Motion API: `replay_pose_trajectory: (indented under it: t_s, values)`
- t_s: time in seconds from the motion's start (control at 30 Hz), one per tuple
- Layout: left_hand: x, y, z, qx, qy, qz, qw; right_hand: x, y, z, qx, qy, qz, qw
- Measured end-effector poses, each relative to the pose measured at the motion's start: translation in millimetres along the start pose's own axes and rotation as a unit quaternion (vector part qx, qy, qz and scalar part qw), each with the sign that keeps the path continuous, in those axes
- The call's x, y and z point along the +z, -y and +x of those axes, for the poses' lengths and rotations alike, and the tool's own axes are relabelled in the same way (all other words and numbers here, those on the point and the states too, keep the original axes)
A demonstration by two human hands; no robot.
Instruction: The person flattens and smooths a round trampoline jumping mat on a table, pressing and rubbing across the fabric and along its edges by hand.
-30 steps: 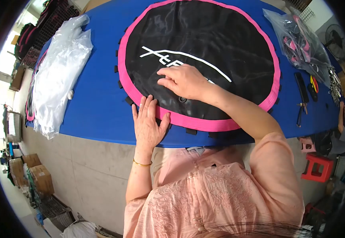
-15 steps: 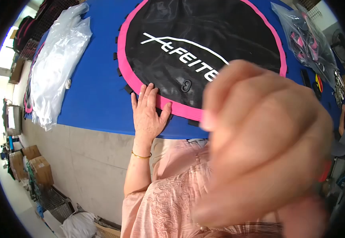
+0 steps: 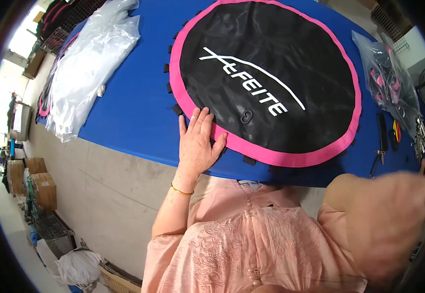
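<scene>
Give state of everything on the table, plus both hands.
Pink-bordered black mat: spread out, white lettering up
Left hand: open, resting on the mat's near edge
Right hand: raised off the table, blurred; open or closed unclear
Clear plastic sheeting: rumpled
Clear plastic bag: filled; sealed or not unclear

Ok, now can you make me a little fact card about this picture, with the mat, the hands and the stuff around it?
Main thing: round black mat
Edge: pink border, with black tabs sticking out
Writing: white lettering, ending in "FEITE"
Left hand: resting on the pink border, fingers spread
Right hand: off the mat, too blurry to tell if it holds anything
Under the mat: blue table
Left side: clear plastic
Right side: see-through bag with pink pieces inside
</scene>
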State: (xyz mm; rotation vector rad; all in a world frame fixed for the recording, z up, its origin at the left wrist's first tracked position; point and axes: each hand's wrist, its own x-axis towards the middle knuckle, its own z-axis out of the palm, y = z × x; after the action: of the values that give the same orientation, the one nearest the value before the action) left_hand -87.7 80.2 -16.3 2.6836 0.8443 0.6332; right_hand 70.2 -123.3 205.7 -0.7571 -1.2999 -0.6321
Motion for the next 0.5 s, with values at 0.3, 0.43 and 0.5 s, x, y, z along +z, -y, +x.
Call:
replay_pose_trajectory:
  t_s: [0.3,0.43,0.5]
  values:
    - [-3,-15,-5,0.067,0.021,0.178,0.982,30,-58,-5,0.228,0.297,0.095,0.922]
    - [1,-12,-8,0.093,0.001,0.192,0.977,35,-58,13,0.189,0.35,0.133,0.908]
    - [2,-12,-7,0.067,0.013,0.179,0.981,30,-53,6,0.213,0.342,0.063,0.913]
